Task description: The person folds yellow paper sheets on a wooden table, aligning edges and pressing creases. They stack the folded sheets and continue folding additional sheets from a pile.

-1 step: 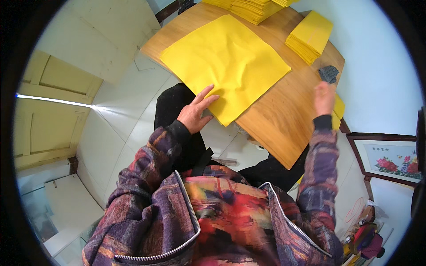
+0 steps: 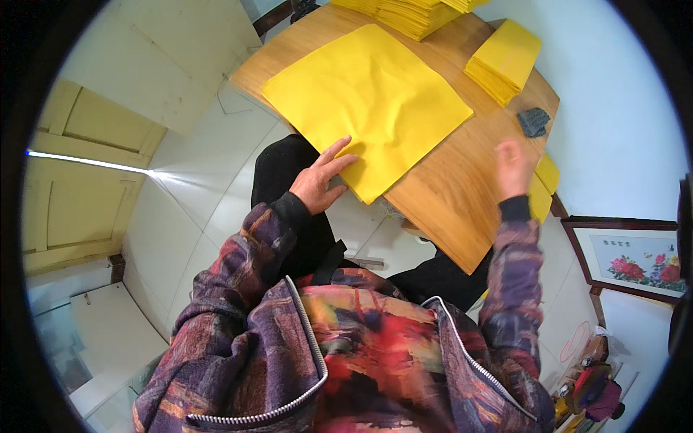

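A large square stack of yellow sheets (image 2: 404, 86), creased on top, lies on the wooden table (image 2: 462, 209). Its near corner juts past the table's edge. My left hand (image 2: 317, 183) is open, with fingertips spread on the sheet's near left edge. My right hand (image 2: 513, 169) hovers over the right part of the table, apart from the sheets. Its fingers are blurred and seem curled, and nothing can be made out in them. Just beyond it sits a crumpled dark grey cloth (image 2: 533, 122).
Thick yellow stacks (image 2: 415, 16) stand at the table's far edge, with a narrower yellow bundle (image 2: 505, 58) at the far right. More yellow pieces (image 2: 543, 189) lie beyond the right edge. A framed flower picture (image 2: 628, 257) leans at the right. Tiled floor (image 2: 195, 209) shows at left.
My right hand has shifted slightly left and toward me, away from the grey cloth. My left hand and the yellow sheets stay practically where they were.
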A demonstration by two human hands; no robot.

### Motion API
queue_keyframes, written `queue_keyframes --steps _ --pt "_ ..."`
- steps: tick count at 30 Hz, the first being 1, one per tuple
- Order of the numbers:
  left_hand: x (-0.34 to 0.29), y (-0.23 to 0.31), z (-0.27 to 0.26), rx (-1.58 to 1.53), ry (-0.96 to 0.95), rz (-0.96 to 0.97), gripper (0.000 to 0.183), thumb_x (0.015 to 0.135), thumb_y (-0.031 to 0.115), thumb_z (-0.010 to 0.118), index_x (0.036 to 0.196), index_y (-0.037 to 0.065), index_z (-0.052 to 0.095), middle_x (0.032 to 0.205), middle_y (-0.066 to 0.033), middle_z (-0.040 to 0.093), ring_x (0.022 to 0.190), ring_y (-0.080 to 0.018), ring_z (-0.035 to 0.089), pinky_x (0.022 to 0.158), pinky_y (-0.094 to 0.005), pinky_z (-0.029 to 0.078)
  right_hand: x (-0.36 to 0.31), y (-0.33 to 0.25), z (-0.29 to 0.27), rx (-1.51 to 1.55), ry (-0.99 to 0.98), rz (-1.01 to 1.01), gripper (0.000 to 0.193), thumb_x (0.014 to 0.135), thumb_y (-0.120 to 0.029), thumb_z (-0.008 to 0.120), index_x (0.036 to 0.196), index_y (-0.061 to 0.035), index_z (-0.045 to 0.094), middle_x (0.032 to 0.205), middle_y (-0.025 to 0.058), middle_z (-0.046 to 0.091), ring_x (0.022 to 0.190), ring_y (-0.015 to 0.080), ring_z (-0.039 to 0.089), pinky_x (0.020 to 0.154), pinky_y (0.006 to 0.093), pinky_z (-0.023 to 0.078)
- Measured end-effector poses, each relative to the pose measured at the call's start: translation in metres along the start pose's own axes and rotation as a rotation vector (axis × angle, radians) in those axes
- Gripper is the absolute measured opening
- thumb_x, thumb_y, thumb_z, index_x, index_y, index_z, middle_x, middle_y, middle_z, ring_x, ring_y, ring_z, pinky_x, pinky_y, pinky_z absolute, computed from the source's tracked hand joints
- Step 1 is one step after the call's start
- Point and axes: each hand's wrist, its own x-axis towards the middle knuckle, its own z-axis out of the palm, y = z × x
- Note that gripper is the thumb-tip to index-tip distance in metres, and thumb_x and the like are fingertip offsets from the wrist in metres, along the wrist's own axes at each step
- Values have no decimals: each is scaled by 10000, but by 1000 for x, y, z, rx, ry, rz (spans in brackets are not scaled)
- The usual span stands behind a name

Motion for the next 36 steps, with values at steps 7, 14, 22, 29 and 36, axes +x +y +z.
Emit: queue_keyframes --steps 7,14,22,29,36 --pt "11 -22 4 -384 31 23 451 752 -82 580 1194 9 570 1385 -142 477 1292 -290 447 1064 -361 364 -113 -166 59 -41 -256 -617 285 745 -109 690 1006 -46 596 1149 107 580 1098 309 534 914 422 453" --pt "12 -31 7 -431 41 64 449 725 -87 545 1164 1 578 1381 -141 484 1301 -273 436 1085 -350 331 -99 -173 73 49 -253 -570 171 735 -68 693 883 -40 613 1000 85 640 973 277 588 827 357 488" --pt "9 -37 8 -815 -47 -14 588 585 -81 407 1138 -18 597 1346 -117 499 1289 -244 427 1073 -291 305 -93 -177 63 220 -423 -381 123 743 -51 682 824 -23 593 956 106 641 916 302 587 786 372 479" --pt "11 -41 5 -924 -64 -52 500 630 -37 450 1101 -26 620 1258 -108 558 1229 -228 475 1067 -292 308 -83 -166 61 262 -525 -428 80 787 -21 627 858 4 600 999 126 640 935 296 590 818 346 476" --pt "11 -36 7 -977 -49 -80 410 712 -42 503 1102 -11 624 1230 -104 574 1197 -209 499 1055 -304 341 -78 -170 58 392 -604 -224 50 804 -15 616 847 4 599 955 89 637 881 226 586 774 311 475"
